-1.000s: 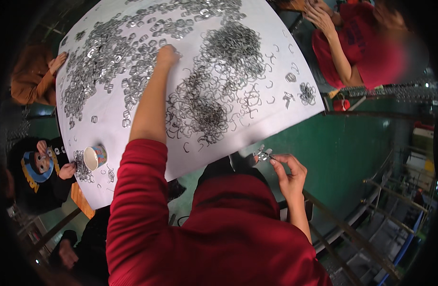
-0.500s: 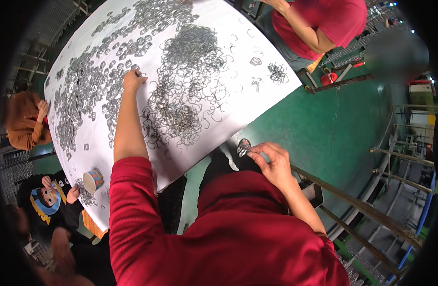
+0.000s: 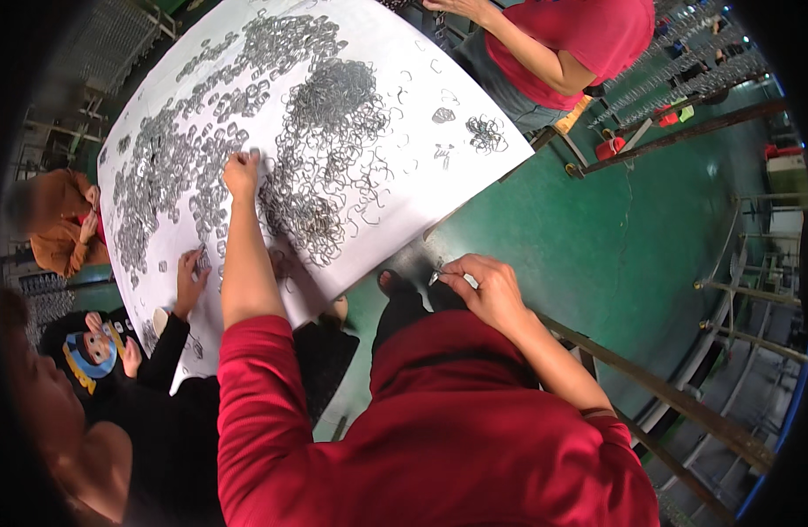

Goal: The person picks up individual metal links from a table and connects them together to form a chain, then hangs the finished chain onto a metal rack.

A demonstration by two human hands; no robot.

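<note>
My left hand [image 3: 241, 174] reaches over the white-covered table [image 3: 439, 198], fingers pinched on a small grey metal piece at the fingertips. Left of it spread many flat, squarish metal buckles [image 3: 212, 211]. To its right lies a heap of curved metal wire hooks [image 3: 333, 97]. My right hand [image 3: 490, 288] is off the table's near edge, above my lap. Its thumb and fingers pinch a small shiny metal buckle [image 3: 435, 276], partly hidden by the fingertips.
A co-worker's hand [image 3: 190, 281] touches the table at left, beside a pale cup [image 3: 160, 321]. Other people sit at the far left and stand at the far right. A wooden rail [image 3: 650, 378] runs on my right, over green floor [image 3: 579, 220].
My left hand has shifted slightly toward me. My right hand has turned, so the metal shows less. A co-worker has leaned in from the left, reaching onto the table.
</note>
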